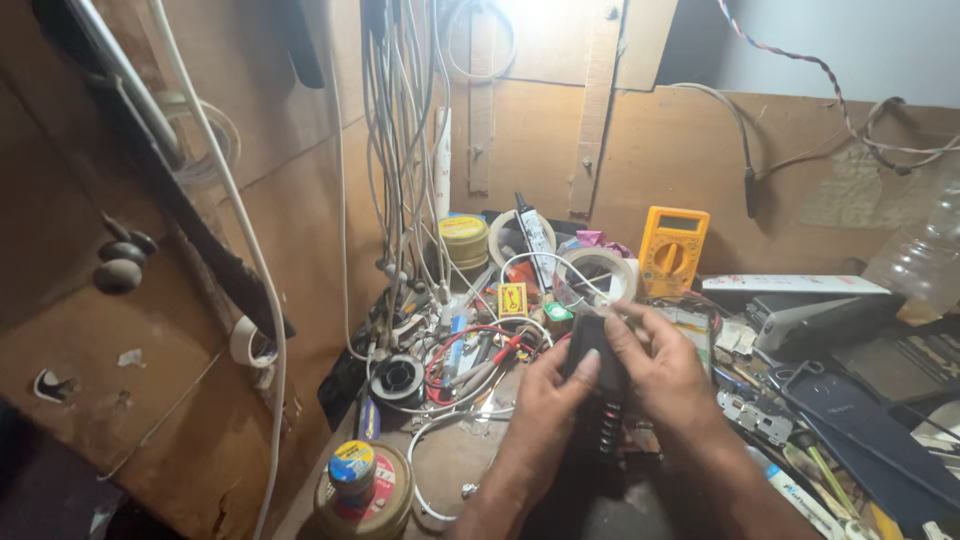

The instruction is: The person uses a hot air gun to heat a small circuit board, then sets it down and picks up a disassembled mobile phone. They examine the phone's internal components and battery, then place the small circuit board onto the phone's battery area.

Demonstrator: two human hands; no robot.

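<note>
My left hand (545,400) and my right hand (662,372) hold a small black keypad phone (598,395) upright between them over a cluttered wooden workbench (455,460). The left thumb presses on the phone's upper face. My right hand's fingers wrap over its top and right side. A row of keys shows at the phone's lower part, just below the thumbs. The phone's back is hidden.
A yellow multimeter (672,250) leans on the back board. A tape roll (598,275), red and white wires (470,355), a solder spool (397,380) and round tins (365,485) lie around. Hanging cables (400,150) fill the back left. Tools and a grey device (815,320) crowd the right.
</note>
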